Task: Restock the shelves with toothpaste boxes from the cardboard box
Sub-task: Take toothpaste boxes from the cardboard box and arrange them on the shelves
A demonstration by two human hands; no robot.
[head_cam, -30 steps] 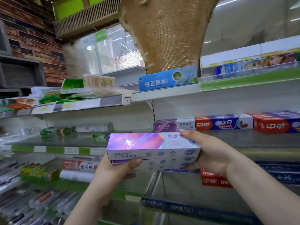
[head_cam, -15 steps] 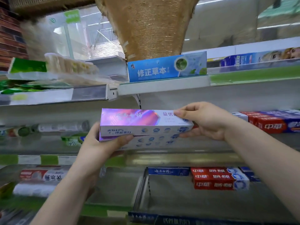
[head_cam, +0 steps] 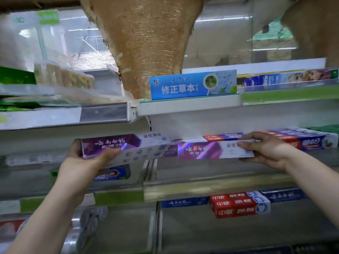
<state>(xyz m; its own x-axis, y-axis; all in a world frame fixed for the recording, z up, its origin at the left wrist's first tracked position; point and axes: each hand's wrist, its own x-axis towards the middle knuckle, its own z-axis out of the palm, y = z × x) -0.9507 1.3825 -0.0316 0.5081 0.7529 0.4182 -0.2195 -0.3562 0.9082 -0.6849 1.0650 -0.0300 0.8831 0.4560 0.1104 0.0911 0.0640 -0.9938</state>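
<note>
My left hand (head_cam: 88, 160) grips the left end of a purple and white toothpaste box (head_cam: 126, 146), held in the air in front of the middle shelf (head_cam: 211, 187). My right hand (head_cam: 266, 151) grips the right end of a second purple and white toothpaste box (head_cam: 207, 150), which is level with the middle shelf, just in front of a row of red and blue toothpaste boxes (head_cam: 310, 142). The two purple boxes are apart, side by side. The cardboard box is not in view.
A light blue toothpaste box (head_cam: 192, 87) stands on the top shelf edge (head_cam: 187, 107). Red toothpaste boxes (head_cam: 236, 205) and dark blue boxes (head_cam: 183, 202) lie on the lower shelf. Packets and rolls fill the left shelves. A brown woven pillar (head_cam: 145, 43) rises behind.
The two stacked purple boxes that both hands held together have been split: my left hand keeps one, my right hand has carried the other rightward to the middle shelf.
</note>
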